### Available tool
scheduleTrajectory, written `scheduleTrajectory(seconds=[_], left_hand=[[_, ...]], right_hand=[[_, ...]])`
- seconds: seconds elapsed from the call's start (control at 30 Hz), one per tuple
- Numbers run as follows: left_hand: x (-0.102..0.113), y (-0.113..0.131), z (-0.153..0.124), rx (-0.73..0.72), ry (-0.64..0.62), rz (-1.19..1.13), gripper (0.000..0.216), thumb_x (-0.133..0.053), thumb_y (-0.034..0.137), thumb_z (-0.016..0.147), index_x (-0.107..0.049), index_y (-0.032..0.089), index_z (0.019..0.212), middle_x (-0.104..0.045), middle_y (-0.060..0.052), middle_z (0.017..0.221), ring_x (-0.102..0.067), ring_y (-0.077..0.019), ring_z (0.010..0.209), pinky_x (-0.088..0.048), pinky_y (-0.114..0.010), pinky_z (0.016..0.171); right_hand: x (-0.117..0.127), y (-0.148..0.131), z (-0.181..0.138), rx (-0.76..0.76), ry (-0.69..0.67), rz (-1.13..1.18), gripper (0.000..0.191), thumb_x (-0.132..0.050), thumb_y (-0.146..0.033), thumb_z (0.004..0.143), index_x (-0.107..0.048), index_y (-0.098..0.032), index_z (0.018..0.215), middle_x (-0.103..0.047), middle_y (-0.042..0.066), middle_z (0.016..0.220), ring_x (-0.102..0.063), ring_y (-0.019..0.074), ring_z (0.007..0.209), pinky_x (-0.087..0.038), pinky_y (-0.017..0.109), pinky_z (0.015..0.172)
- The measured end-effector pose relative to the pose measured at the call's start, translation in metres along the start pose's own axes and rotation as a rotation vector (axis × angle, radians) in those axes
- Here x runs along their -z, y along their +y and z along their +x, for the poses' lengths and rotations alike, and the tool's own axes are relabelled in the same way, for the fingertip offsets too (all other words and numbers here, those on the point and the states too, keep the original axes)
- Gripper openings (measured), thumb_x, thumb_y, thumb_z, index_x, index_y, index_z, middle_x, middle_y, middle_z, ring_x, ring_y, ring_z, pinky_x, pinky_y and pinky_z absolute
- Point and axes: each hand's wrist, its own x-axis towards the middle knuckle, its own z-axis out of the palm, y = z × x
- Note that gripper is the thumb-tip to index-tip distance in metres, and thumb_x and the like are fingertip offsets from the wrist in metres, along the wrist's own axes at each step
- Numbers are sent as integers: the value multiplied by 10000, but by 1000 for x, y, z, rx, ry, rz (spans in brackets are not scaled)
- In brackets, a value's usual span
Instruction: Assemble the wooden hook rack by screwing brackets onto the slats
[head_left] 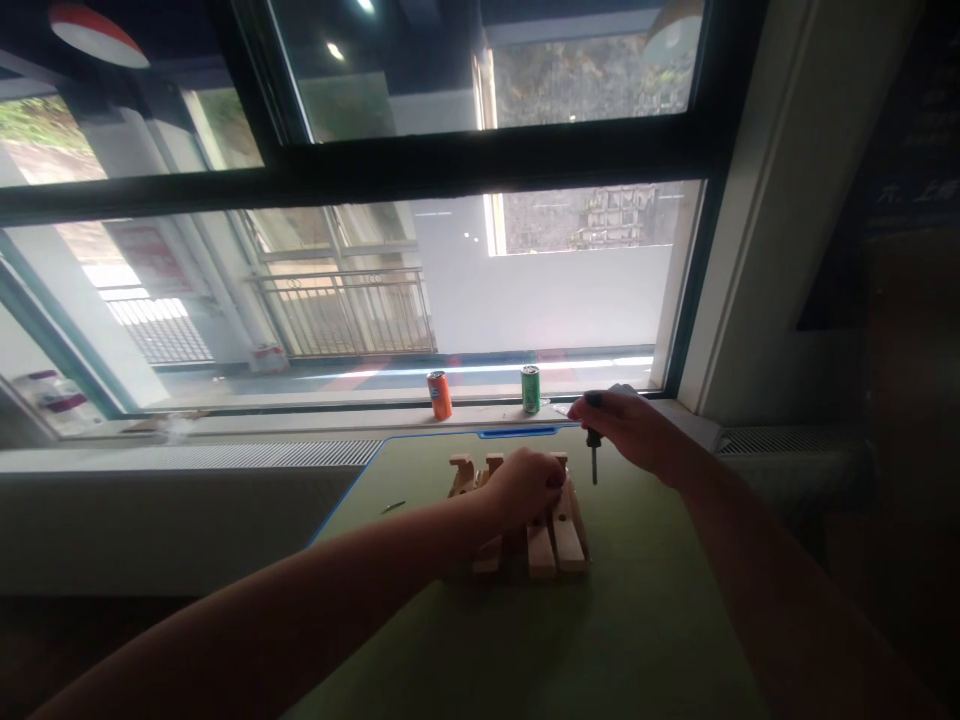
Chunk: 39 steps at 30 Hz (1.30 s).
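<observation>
My right hand (634, 432) is closed around the dark handle of a screwdriver (595, 465), whose shaft points down above the table at the right. Over several pale wooden pieces (568, 545) lying side by side, my left hand (529, 485) has its fingers curled together near a piece on the right. Whatever those fingers pinch is hidden. Dark round holes show in some of the pieces, and a few have hooked upper ends. The screwdriver tip is apart from the wood.
A small thin metal item (393, 506) lies on the green table (637, 620), left of the wood. An orange can (439, 395) and a green can (530, 389) stand on the windowsill (480, 412) beyond the table's blue edge. A large window rises behind.
</observation>
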Motion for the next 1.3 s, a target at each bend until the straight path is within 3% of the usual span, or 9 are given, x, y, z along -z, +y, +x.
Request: scheduleTrajectory(seconds=[0.1,0.2,0.43,0.67,1.3], left_hand=[[-1,-3,-3,21,7,-41,167,-536,233,729,-652,174,833,-641,-7,740,-565,-109,638,-389,-194,554],[-3,-6,-5,36,16,-79,171,-548,240,730,-645,190,862,-638,9,743,-571,-102,641,-395,-192,557],[-5,-7,-6,49,46,-124,187,-557,256,733,-643,195,888,-651,5,778,-576,-109,668,-401,-201,579],[-4,-4,-5,78,56,-54,163,-528,262,732,-638,163,800,-638,-15,727,-546,-111,627,-361,-204,561],[-3,-2,-6,25,88,-94,143,-552,226,720,-644,161,808,-647,9,728,-560,-103,640,-360,-197,566]], right_hand=[[5,-15,11,55,-170,-255,317,-553,-462,738,-610,-187,887,-614,32,763,-535,115,587,-410,248,524],[3,-14,18,80,-259,-282,345,-569,-402,746,-556,-203,1028,-620,19,742,-557,110,549,-437,248,514],[-2,-5,23,234,-164,-464,254,-560,-333,772,-570,-214,996,-630,9,729,-581,114,563,-450,241,533],[-15,-3,27,327,-160,-581,228,-573,-317,767,-584,-215,971,-640,17,775,-590,129,653,-432,237,583],[-8,4,27,266,-132,-728,208,-581,-375,734,-547,-211,858,-614,9,703,-534,128,574,-347,232,501]])
